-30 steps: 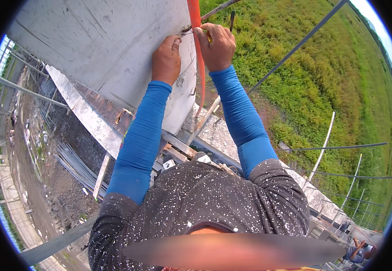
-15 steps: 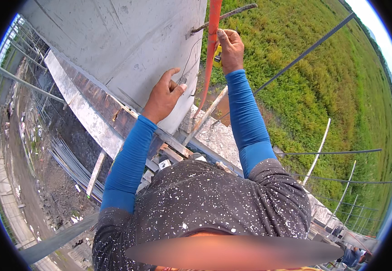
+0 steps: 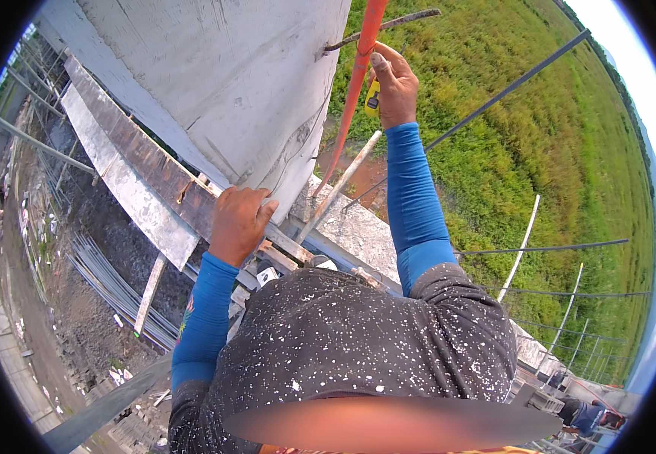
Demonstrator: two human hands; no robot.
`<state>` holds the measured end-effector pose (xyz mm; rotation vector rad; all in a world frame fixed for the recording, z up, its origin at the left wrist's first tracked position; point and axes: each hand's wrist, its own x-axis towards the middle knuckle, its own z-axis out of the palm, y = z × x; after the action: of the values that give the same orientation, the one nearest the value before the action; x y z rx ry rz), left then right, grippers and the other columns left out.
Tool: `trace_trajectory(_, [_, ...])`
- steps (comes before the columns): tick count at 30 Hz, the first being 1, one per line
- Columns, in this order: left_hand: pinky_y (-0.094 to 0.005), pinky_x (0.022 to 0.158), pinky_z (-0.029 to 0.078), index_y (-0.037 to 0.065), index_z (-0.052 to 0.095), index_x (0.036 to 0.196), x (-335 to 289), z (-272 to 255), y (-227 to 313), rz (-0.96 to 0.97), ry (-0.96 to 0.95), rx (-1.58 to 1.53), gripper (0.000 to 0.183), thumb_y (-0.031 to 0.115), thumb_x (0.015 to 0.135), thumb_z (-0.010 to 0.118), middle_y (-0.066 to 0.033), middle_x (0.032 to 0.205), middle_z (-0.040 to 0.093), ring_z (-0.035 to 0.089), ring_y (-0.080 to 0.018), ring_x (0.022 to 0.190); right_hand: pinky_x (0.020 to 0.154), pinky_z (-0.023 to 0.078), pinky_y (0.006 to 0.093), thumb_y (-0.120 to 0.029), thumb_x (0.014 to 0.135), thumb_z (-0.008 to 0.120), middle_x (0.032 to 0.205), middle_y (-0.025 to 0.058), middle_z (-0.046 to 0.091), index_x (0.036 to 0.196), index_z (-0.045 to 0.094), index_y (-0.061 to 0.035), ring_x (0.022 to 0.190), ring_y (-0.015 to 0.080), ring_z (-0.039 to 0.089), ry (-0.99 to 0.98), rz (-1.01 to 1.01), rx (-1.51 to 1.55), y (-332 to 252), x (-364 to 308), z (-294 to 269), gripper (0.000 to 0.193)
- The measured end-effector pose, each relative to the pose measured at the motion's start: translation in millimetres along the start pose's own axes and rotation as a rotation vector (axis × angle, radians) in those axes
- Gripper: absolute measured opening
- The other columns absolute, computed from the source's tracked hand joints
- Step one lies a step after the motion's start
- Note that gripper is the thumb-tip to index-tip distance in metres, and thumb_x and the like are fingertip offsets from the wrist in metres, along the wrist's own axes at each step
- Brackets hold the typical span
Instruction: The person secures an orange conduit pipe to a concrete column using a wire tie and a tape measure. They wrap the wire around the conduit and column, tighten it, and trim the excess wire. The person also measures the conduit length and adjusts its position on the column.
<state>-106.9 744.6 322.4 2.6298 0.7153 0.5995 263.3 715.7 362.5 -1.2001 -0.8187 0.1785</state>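
High at the top, my right hand (image 3: 394,85) is closed around a small yellow tool (image 3: 372,97), right beside an orange-red pipe (image 3: 358,68) that runs down along the corner of a grey plastered wall (image 3: 214,83). A rusty steel bar (image 3: 388,24) sticks out of the wall just above that hand. Lower down, my left hand (image 3: 238,224) rests with curled fingers on the wall's bottom edge, holding nothing. Both forearms wear blue sleeves. My dark paint-speckled shirt fills the lower middle.
A wooden plank ledge (image 3: 146,166) runs under the wall to the left. Far below lie bundled steel bars (image 3: 108,284) and bare ground. Scaffold pipes (image 3: 509,91) cross over the green field (image 3: 555,174) on the right. A concrete slab edge (image 3: 358,238) lies below the pipe.
My left hand has dropped from beside the pipe, high on the wall, down to the wall's bottom edge. My right hand stays up at the orange-red pipe.
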Motion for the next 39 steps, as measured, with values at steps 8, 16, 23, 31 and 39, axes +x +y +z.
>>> trace_trajectory(8, [-0.051,0.103,0.046,0.006,0.072,0.119,-4,-37,-6,0.113,0.232,0.124,0.033,0.015,0.088,0.079,-0.0098,0.116,0.064,0.059,-0.0335,0.111,0.058,0.056,0.0287,-0.035,0.101,0.072,0.079,0.0037,0.069,0.132,0.067,-0.0028,0.066,0.011,0.065,0.011,0.027,0.082,-11,4,-3,0.045])
trace_trajectory(16, [-0.0378,0.088,0.05,0.003,0.071,0.117,-60,-24,-22,-0.165,0.431,-0.076,0.024,0.007,0.094,0.075,-0.0112,0.111,0.063,0.06,-0.0262,0.103,0.06,0.054,0.037,-0.037,0.103,0.064,0.072,0.0047,0.06,0.107,0.066,-0.0059,0.067,0.0205,0.062,-0.105,0.634,0.559,20,-86,-52,0.031])
trace_trajectory(23, [-0.0303,0.072,0.052,0.002,0.069,0.112,-71,17,14,-0.342,0.262,-0.306,0.018,0.005,0.095,0.073,-0.0084,0.104,0.063,0.06,-0.0149,0.083,0.059,0.055,0.0397,-0.046,0.101,0.063,0.07,0.0051,0.064,0.104,0.068,-0.0081,0.062,0.0214,0.063,-0.109,1.413,0.697,89,-222,-94,0.039])
trace_trajectory(31, [-0.0367,0.086,0.054,0.004,0.06,0.137,113,13,82,-0.015,0.371,-0.367,0.049,0.012,0.092,0.076,-0.0125,0.112,0.062,0.061,-0.0233,0.094,0.055,0.05,0.0261,-0.029,0.105,0.067,0.079,-0.0002,0.062,0.122,0.064,-0.0051,0.063,0.0084,0.058,-0.01,0.275,0.127,40,-89,-50,0.03])
trace_trajectory(39, [-0.0379,0.089,0.056,0.004,0.059,0.141,215,43,69,-0.118,0.073,-0.543,0.045,0.017,0.098,0.067,-0.0168,0.106,0.074,0.072,-0.0275,0.095,0.068,0.05,0.0235,-0.012,0.102,0.066,0.087,-0.0017,0.069,0.143,0.065,-0.0079,0.076,0.0036,0.057,0.011,-0.041,-0.235,-40,-38,-1,0.04])
